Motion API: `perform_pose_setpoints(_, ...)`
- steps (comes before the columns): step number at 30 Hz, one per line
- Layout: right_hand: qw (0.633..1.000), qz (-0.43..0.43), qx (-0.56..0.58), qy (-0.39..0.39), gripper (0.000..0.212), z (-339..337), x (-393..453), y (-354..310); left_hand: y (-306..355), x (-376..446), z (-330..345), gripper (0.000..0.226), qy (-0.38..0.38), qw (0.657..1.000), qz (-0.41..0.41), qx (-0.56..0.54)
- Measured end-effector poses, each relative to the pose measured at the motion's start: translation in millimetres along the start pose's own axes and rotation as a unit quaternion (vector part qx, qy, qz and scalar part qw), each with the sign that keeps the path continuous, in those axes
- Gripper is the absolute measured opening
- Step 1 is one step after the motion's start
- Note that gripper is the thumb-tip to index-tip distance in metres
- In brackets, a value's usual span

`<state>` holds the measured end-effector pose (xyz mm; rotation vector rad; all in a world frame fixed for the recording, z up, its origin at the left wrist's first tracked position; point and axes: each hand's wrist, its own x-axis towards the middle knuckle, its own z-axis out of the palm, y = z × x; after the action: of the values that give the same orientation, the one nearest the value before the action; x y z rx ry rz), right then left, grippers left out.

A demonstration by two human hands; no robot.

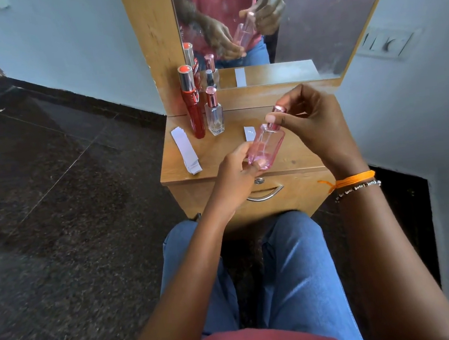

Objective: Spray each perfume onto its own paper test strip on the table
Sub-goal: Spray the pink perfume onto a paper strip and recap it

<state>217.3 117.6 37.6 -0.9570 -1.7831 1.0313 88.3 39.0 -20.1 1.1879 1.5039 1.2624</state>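
Partly hidden, the lone paper strip [249, 133] lies on the bench [294, 159] behind the pink perfume bottle [266, 145], which covers its near end. The left hand [236, 177] has its grip clenched round the bottle's base, held tilted above the bench; the right hand [309, 122] has its grip pinched on the rose-gold cap [279, 109], and whether the cap is seated or lifted cannot be told. A stack of strips [186, 150] lies at the bench's left edge, beside a red bottle [192, 104] and a clear bottle [214, 112], both upright. Behind stands a smeared mirror [312, 16]. Pale walls and a dark stone floor [53, 187] surround the wooden bench; its drawer handle [266, 195] is partly covered by the left wrist.
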Motion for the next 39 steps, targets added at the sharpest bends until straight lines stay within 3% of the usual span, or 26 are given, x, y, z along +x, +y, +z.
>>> perform_pose_setpoints(4, 0.996, 0.007, 0.089, -0.032, 0.038, -7, -6, 1, 5, -1, -3, 0.028, -0.011, 0.999, -0.010, -0.028)
perform_pose_setpoints(9, 0.998, 0.009, 0.060, 0.009, 0.036, 0, -8, 1, 6, -4, 0, 0.025, -0.031, 0.999, -0.015, -0.024)
perform_pose_setpoints(13, 0.995, 0.043, 0.074, -0.049, 0.053, 0, -14, 7, 7, -4, 2, 0.023, -0.038, 0.999, -0.014, -0.034)
perform_pose_setpoints(18, 0.993, 0.056, 0.071, -0.079, 0.039, 4, -21, 22, 6, -2, 1, 0.024, -0.038, 0.998, -0.023, -0.038)
perform_pose_setpoints(23, 0.999, 0.026, 0.045, 0.012, 0.034, 12, -5, 30, 6, 0, -1, 0.033, 0.075, 0.987, 0.020, 0.142)
perform_pose_setpoints(28, 0.997, 0.000, -0.044, 0.056, 0.037, 26, 29, 45, -7, 2, -6, 0.030, 0.111, 0.954, 0.036, 0.275)
perform_pose_setpoints(39, 0.993, -0.020, -0.120, 0.012, 0.045, 51, 49, 64, -9, 5, -8, 0.034, 0.095, 0.955, 0.044, 0.277)
